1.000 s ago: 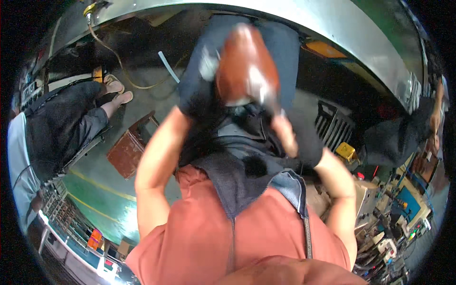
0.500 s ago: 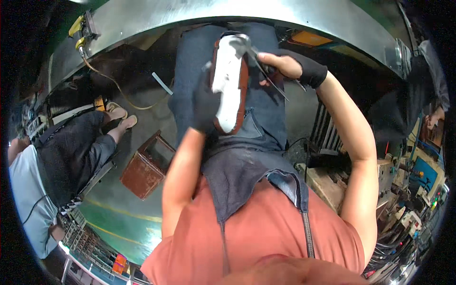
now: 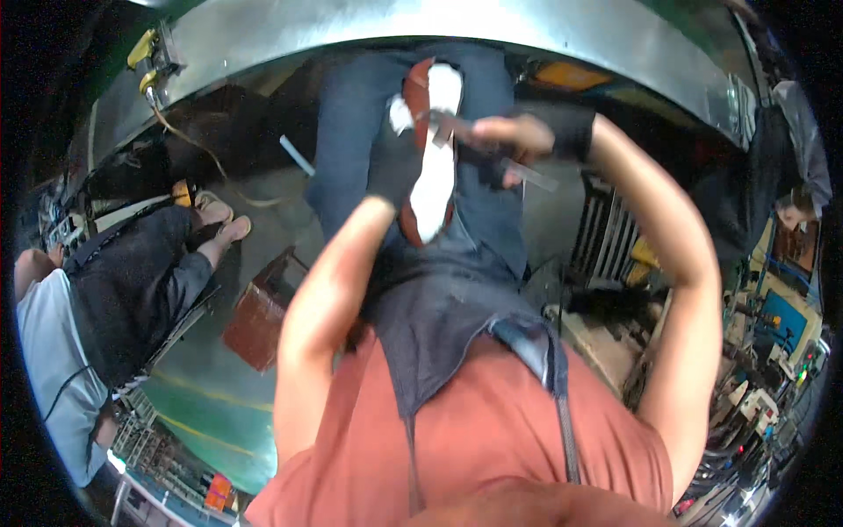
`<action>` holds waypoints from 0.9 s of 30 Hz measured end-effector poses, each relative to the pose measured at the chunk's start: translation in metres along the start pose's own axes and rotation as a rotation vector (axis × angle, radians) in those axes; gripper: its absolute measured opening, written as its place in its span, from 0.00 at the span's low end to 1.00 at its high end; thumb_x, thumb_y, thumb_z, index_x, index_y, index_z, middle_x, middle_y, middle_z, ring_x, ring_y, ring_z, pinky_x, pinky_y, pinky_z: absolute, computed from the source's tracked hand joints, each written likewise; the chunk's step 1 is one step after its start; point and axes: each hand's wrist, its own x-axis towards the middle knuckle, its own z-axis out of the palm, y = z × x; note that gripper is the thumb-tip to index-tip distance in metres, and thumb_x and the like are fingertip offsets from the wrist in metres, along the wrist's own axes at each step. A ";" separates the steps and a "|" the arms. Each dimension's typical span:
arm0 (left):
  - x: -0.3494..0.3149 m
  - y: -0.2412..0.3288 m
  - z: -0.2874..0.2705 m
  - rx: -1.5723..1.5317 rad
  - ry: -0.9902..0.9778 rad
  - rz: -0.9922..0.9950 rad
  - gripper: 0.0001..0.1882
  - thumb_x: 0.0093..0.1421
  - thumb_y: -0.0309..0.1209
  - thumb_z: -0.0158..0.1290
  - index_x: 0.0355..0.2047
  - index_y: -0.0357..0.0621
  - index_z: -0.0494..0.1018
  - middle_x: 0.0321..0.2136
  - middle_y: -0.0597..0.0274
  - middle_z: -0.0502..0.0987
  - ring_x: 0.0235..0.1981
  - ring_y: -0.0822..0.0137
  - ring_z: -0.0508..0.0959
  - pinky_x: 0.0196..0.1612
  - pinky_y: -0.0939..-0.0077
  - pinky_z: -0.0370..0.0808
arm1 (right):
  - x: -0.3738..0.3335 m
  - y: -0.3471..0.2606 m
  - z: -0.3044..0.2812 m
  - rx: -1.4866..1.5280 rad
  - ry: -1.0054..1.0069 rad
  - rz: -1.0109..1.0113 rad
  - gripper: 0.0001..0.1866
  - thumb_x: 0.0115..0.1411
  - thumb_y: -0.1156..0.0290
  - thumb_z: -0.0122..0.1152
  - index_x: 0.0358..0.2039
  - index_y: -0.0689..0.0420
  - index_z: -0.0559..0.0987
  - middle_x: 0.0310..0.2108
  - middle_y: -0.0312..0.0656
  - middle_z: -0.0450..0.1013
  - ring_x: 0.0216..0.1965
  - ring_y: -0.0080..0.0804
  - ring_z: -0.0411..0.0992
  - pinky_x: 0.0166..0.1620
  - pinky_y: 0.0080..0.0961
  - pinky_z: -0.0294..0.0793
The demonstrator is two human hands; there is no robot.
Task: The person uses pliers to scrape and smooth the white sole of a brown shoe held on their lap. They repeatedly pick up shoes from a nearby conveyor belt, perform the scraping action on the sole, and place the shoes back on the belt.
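Brown shoe (image 3: 434, 189) lies white underside up on the worker's lap (image 3: 351, 114). The gloved left hand (image 3: 392, 162) clasps its left side; the right hand (image 3: 518, 136) grips a blurred metal tool (image 3: 448, 127) over the underside. I'd brace the shoe firmly, fingers clear.

So I'm counting one left hand (image 3: 395, 167) and one right hand (image 3: 527, 136), two total, plus just one brown-and-white shoe (image 3: 434, 180) and one metal hand tool (image 3: 450, 128). Also spotting one yellow power tool (image 3: 142, 53), one thin hose (image 3: 186, 135), one pale strip (image 3: 296, 155), one brown stool (image 3: 255, 327), one metal bench (image 3: 351, 22), two sandals (image 3: 235, 230) and two yellow floor lines (image 3: 211, 395). And yeah, one person (image 3: 114, 255) off left and one co-worker (image 3: 796, 213) off right, so two others.
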 end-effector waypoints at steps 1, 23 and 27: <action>0.003 -0.006 0.003 0.067 0.006 0.082 0.24 0.60 0.42 0.44 0.51 0.38 0.61 0.40 0.33 0.71 0.46 0.41 0.70 0.45 0.55 0.68 | -0.013 -0.012 0.001 0.125 -0.022 0.093 0.33 0.63 0.45 0.38 0.25 0.63 0.77 0.16 0.45 0.71 0.20 0.31 0.72 0.27 0.31 0.71; -0.096 -0.012 0.013 -0.073 0.045 -0.129 0.17 0.59 0.38 0.47 0.38 0.35 0.68 0.29 0.39 0.75 0.32 0.45 0.77 0.34 0.60 0.71 | -0.056 0.010 0.083 0.227 0.179 -0.102 0.23 0.65 0.54 0.42 0.26 0.61 0.73 0.20 0.34 0.65 0.22 0.23 0.62 0.27 0.26 0.64; -0.101 -0.042 0.002 -0.147 -0.117 -0.025 0.20 0.59 0.39 0.47 0.43 0.34 0.66 0.35 0.42 0.74 0.37 0.49 0.75 0.39 0.62 0.70 | -0.080 -0.082 0.060 -0.091 0.224 -0.358 0.21 0.63 0.56 0.45 0.32 0.64 0.74 0.27 0.56 0.71 0.26 0.48 0.70 0.32 0.35 0.69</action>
